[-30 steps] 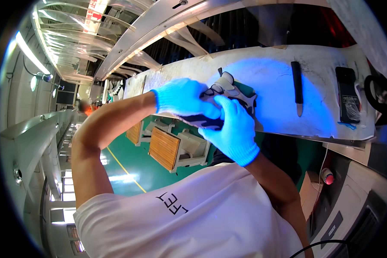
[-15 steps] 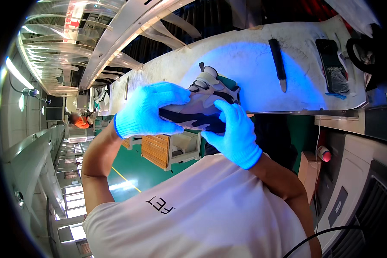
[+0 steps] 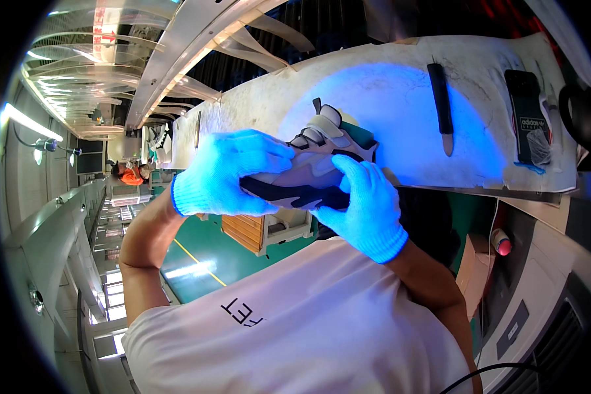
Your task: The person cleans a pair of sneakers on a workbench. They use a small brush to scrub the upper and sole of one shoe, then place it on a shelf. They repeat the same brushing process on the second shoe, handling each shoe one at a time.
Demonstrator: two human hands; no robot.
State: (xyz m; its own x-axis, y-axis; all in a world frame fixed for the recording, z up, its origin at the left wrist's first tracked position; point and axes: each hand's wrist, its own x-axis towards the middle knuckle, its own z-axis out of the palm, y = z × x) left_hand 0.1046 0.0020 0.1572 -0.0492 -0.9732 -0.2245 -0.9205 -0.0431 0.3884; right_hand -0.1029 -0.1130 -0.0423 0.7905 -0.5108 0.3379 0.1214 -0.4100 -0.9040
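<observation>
While blue light pools on the white worktop (image 3: pixel 400 98), both gloved hands close around a sneaker (image 3: pixel 315 167) held up in front of the person's chest, just at the near edge of that worktop. The left hand (image 3: pixel 226 174) wraps over one end of the shoe, fingers curled across its upper and thumb under it, so that end is mostly hidden. The right hand (image 3: pixel 364 203) grips the other side, its fingers lying flat along the pale side panel and down onto the dark sole. The shoe lies tilted, its grey and white upper with straps facing up toward the worktop and its dark sole turned down toward the person's white shirt (image 3: pixel 322 322).

On the worktop beyond the shoe, a long dark tool with a pale tip (image 3: pixel 442 105) lies well apart from the hands. Farther right a flat black package (image 3: pixel 524 111) rests near the worktop's end, with a crumpled clear wrapper (image 3: pixel 540 146) touching its lower corner. Below the right forearm a small red-capped object (image 3: pixel 502 241) sits beside a cardboard box (image 3: pixel 471 269). Under the left forearm a wooden crate (image 3: pixel 246 231) stands on the green floor (image 3: pixel 197 262).
</observation>
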